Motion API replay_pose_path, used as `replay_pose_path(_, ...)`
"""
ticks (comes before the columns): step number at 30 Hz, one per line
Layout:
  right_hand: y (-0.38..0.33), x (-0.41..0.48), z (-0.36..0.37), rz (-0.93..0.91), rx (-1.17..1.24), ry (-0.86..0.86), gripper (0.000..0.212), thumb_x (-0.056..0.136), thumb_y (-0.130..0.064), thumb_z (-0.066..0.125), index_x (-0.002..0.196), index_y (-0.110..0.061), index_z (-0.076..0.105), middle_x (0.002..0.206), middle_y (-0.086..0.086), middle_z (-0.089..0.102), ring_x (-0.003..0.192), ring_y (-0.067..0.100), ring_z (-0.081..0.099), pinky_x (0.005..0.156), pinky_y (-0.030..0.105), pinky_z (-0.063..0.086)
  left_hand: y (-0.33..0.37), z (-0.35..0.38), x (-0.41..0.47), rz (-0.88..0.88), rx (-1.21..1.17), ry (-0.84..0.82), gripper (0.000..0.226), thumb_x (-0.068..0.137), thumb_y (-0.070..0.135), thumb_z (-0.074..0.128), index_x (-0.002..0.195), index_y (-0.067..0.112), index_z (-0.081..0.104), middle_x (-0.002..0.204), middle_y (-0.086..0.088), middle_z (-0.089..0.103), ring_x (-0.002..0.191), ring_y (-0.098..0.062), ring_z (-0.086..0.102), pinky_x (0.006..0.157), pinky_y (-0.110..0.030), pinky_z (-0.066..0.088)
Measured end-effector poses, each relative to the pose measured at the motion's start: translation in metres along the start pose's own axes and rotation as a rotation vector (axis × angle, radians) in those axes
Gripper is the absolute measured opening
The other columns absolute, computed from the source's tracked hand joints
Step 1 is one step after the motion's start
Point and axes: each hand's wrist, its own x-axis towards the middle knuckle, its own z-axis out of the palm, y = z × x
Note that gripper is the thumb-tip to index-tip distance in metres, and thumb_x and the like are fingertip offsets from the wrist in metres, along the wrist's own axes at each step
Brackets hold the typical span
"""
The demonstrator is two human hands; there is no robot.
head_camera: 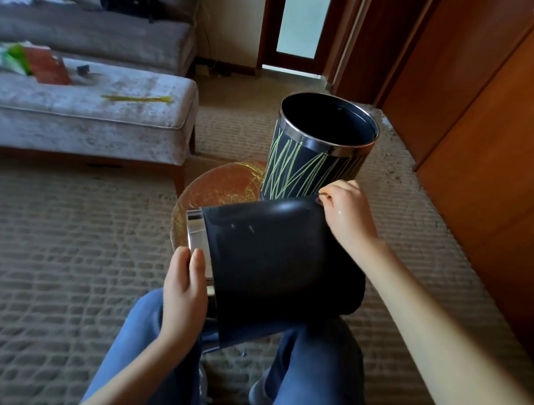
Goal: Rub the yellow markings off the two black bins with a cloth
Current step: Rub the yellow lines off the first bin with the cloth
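**Two hands hold one black bin on its side**

A person sits with blue trousers (pixel 317 372) on. A black bin (pixel 279 263) lies on its side across the knees. Its shiny silver rim points to the left and its bottom points to the right.

The left hand (pixel 185 289) grips the silver rim. The thumb lies on the outside of the rim and the other fingers wrap round its edge. The right hand (pixel 345 210) is at the far end. Its fingers are bent over the edge of the bin's bottom and hold on there. The side of this bin that faces up looks plain black, with only a few tiny pale marks.

The second bin (pixel 316 161) stands upright just behind it, with its open top up. Many yellow lines (pixel 283 164) cross its side. It stands at the edge of a small round glass table (pixel 221 181), which has yellow smears on it too.

To the left is a grey bench (pixel 86 117) on the carpet (pixel 40 244). A thin yellow stick (pixel 138 98) lies on the bench, well apart from both bins.
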Motion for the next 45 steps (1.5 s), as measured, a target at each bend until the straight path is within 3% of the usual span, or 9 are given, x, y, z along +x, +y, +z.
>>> replay_pose_path(9, -0.170, -0.083, 0.032, -0.265, 0.413, 0.072, 0.027, 0.095, -0.007, 0.057, 0.117, 0.002, 0.069, 0.123, 0.014, 0.067, 0.110, 0.030, 0.058, 0.103, 0.035, 0.043, 0.000, 0.003, 0.007, -0.012, -0.122, 0.007, 0.035, 0.102, 0.029, 0.036, 0.084, 0.002, 0.049, 0.076, -0.012, 0.052, 0.069, -0.007, 0.047, 0.067, -0.016, 0.042)
replay_pose_path(14, -0.120, -0.096, 0.029, -0.439, 0.241, 0.044, 0.041, 0.097, -0.004, 0.053, 0.138, -0.003, 0.056, 0.147, 0.013, 0.050, 0.132, 0.030, 0.050, 0.115, 0.043, 0.035, 0.002, 0.003, 0.001, -0.036, -0.082, -0.008, 0.030, 0.108, 0.014, 0.037, 0.082, 0.002, 0.047, 0.074, -0.006, 0.046, 0.065, -0.001, 0.043, 0.066, -0.013, 0.040)
replay_pose_path(19, -0.035, -0.084, 0.015, -0.124, 0.050, 0.131, 0.037, 0.100, -0.017, 0.048, 0.135, -0.010, 0.060, 0.145, 0.012, 0.053, 0.134, 0.033, 0.049, 0.112, 0.056, 0.035, 0.002, -0.001, 0.003, -0.080, -0.059, -0.047, 0.034, 0.108, 0.022, 0.038, 0.087, -0.004, 0.047, 0.081, -0.021, 0.048, 0.068, -0.007, 0.043, 0.067, -0.022, 0.041)
replay_pose_path(23, -0.007, -0.089, 0.005, 0.006, 0.002, 0.114, 0.041, 0.103, -0.025, 0.041, 0.138, -0.010, 0.056, 0.148, 0.013, 0.047, 0.135, 0.035, 0.045, 0.106, 0.055, 0.042, 0.007, 0.008, 0.047, -0.292, -0.073, -0.066, 0.038, 0.107, 0.033, 0.036, 0.104, 0.002, 0.058, 0.102, -0.022, 0.063, 0.093, -0.031, 0.062, 0.087, -0.043, 0.052)
replay_pose_path(28, -0.034, -0.126, 0.006, -0.014, -0.016, 0.138, 0.044, 0.099, -0.011, 0.049, 0.143, -0.008, 0.050, 0.154, 0.014, 0.041, 0.140, 0.034, 0.040, 0.111, 0.057, 0.035, 0.007, 0.018, 0.109, -0.283, 0.059, -0.102, 0.043, 0.107, 0.036, 0.037, 0.098, 0.003, 0.062, 0.085, -0.008, 0.062, 0.073, -0.017, 0.057, 0.060, -0.030, 0.043)
replay_pose_path(31, -0.046, -0.142, 0.011, -0.145, -0.024, 0.120, 0.050, 0.093, 0.003, 0.056, 0.143, -0.006, 0.051, 0.154, 0.014, 0.040, 0.142, 0.036, 0.037, 0.115, 0.056, 0.031, 0.001, 0.012, 0.106, -0.169, 0.127, -0.112, 0.043, 0.108, 0.035, 0.035, 0.089, 0.004, 0.058, 0.081, -0.005, 0.059, 0.071, -0.014, 0.053, 0.060, -0.028, 0.040)
replay_pose_path(35, -0.092, -0.115, 0.021, -0.319, 0.096, -0.019, 0.065, 0.091, 0.009, 0.055, 0.151, -0.007, 0.036, 0.156, 0.012, 0.037, 0.147, 0.032, 0.029, 0.121, 0.052, 0.021, -0.008, 0.001, 0.082, -0.090, 0.101, -0.122, 0.041, 0.108, 0.033, 0.035, 0.082, 0.007, 0.053, 0.075, -0.003, 0.055, 0.065, -0.006, 0.048, 0.062, -0.026, 0.040)
replay_pose_path(39, -0.142, -0.056, 0.041, -0.412, 0.181, -0.215, 0.045, 0.098, -0.003, 0.049, 0.143, -0.002, 0.047, 0.153, 0.015, 0.041, 0.145, 0.033, 0.032, 0.122, 0.047, 0.021, -0.018, -0.008, 0.061, -0.017, 0.060, -0.108, 0.036, 0.109, 0.025, 0.036, 0.088, 0.006, 0.058, 0.081, -0.009, 0.060, 0.071, -0.011, 0.053, 0.071, -0.031, 0.044)
replay_pose_path(45, -0.130, 0.037, 0.034, 0.005, 0.186, -0.593, 0.040, 0.107, -0.023, 0.035, 0.144, -0.011, 0.046, 0.151, 0.008, 0.045, 0.139, 0.026, 0.039, 0.113, 0.039, 0.032, -0.029, -0.016, 0.039, -0.029, -0.028, -0.101, 0.040, 0.102, 0.048, 0.036, 0.075, 0.020, 0.045, 0.066, 0.001, 0.044, 0.061, -0.016, 0.041, 0.062, -0.041, 0.038)
